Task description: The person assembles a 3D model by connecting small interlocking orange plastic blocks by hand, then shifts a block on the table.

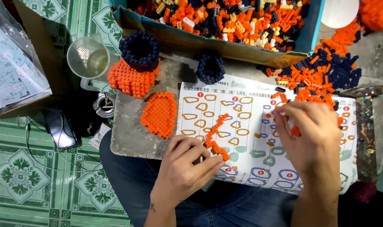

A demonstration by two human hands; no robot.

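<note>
A thin curved strip of small orange plastic bricks lies on the printed paper instruction sheet, near the middle of the grey slab surface. The left hand pinches the strip's near end; the right hand pinches a single orange brick. Judged light, rigid yet easily snapped at its joints, the strip is best gripped close to the brick being pressed.

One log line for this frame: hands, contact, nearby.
left hand: steadies orange brick chain on instruction sheet | right hand: pinches small orange brick | nearby: brick pile
</note>
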